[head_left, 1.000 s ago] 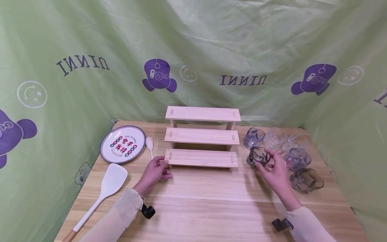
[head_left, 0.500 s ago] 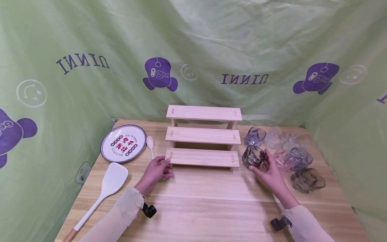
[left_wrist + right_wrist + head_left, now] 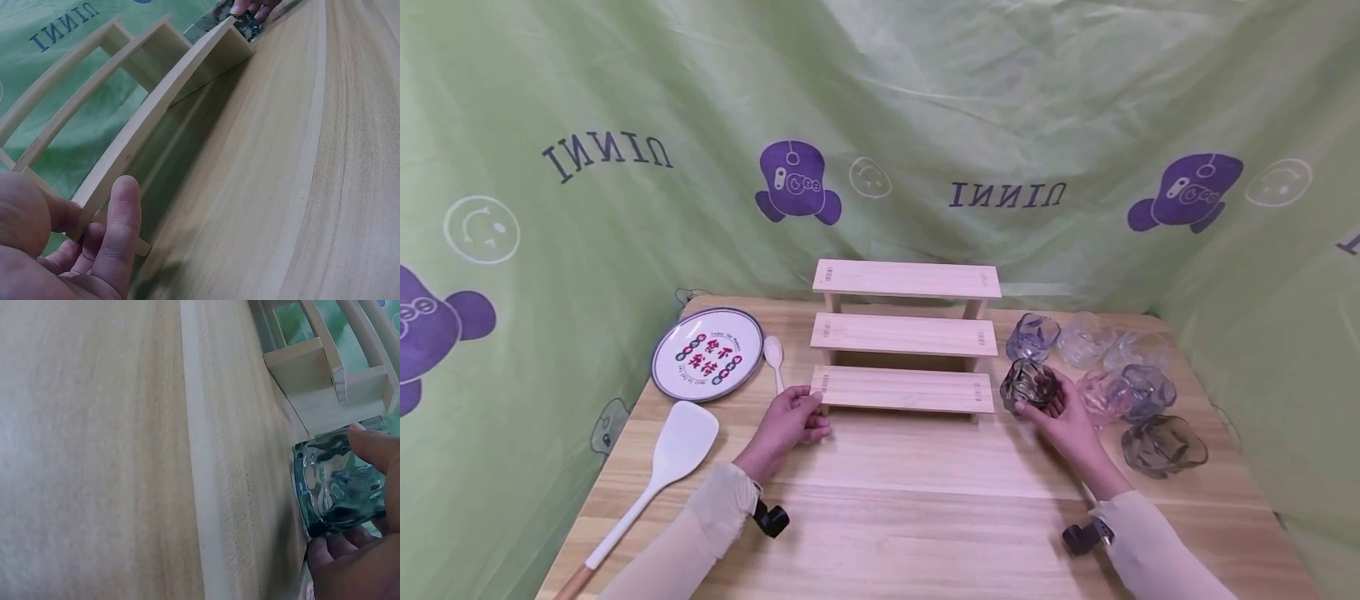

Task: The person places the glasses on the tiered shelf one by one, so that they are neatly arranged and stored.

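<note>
A wooden three-tier shelf stand [image 3: 904, 333] stands at the table's back middle. My left hand [image 3: 784, 429] pinches the left end of its lowest board, thumb and fingers around the edge in the left wrist view. Off the stand's right side, my right hand [image 3: 1071, 423] holds a dark grey glass tumbler [image 3: 1024, 385]. In the right wrist view, thumb and fingers lie on opposite sides of the tumbler [image 3: 337, 481], whose base is at the tabletop. A bluish glass [image 3: 1032, 337] stands just behind it; a pink glass [image 3: 1103, 398] is right of the hand.
More glasses sit at the right: a clear one [image 3: 1084, 340], another blue-grey one [image 3: 1142, 393] and a smoky one [image 3: 1165, 447]. On the left lie a printed plate [image 3: 707, 385], a small spoon [image 3: 773, 354] and a white spatula [image 3: 681, 446]. Green cloth [image 3: 895, 100] hangs behind.
My right hand has shifted slightly left with the dark glass, bringing it nearer the stand, and its fingers now sit closer around it. My left hand has stayed at the board's end.
</note>
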The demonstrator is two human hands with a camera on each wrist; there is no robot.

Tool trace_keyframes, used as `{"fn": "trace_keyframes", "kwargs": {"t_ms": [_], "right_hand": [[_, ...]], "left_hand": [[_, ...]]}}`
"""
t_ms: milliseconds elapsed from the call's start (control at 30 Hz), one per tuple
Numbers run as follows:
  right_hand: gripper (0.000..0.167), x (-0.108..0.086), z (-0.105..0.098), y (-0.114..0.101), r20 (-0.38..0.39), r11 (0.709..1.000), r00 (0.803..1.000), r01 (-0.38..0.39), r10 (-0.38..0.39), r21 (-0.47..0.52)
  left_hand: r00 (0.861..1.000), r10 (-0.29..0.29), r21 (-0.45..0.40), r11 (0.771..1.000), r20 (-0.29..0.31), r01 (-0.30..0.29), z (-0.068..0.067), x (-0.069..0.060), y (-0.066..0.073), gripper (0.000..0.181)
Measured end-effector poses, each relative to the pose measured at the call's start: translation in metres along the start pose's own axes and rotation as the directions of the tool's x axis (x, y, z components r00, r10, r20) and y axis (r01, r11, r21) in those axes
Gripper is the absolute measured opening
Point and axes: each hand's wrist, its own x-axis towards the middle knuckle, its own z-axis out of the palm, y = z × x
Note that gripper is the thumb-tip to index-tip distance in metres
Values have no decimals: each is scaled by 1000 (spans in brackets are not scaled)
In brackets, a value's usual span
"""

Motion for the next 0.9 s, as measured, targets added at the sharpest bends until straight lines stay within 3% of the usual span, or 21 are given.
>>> {"fn": "trace_keyframes", "kwargs": {"t_ms": [233, 500, 900], "right_hand": [[89, -4, 0, 1, -61, 1000, 998, 1, -1, -3], [93, -10, -3, -7, -69, 997, 998, -7, 2, -79], [79, -7, -3, -73, -72, 985, 985, 149, -156, -91]], "left_hand": [[1000, 0, -8, 1000, 7, 0, 0, 4, -3, 46], [1000, 8, -21, 1000, 9, -7, -1, 4, -3, 45], [999, 24, -18, 1000, 23, -24, -2, 4, -5, 42]]}}
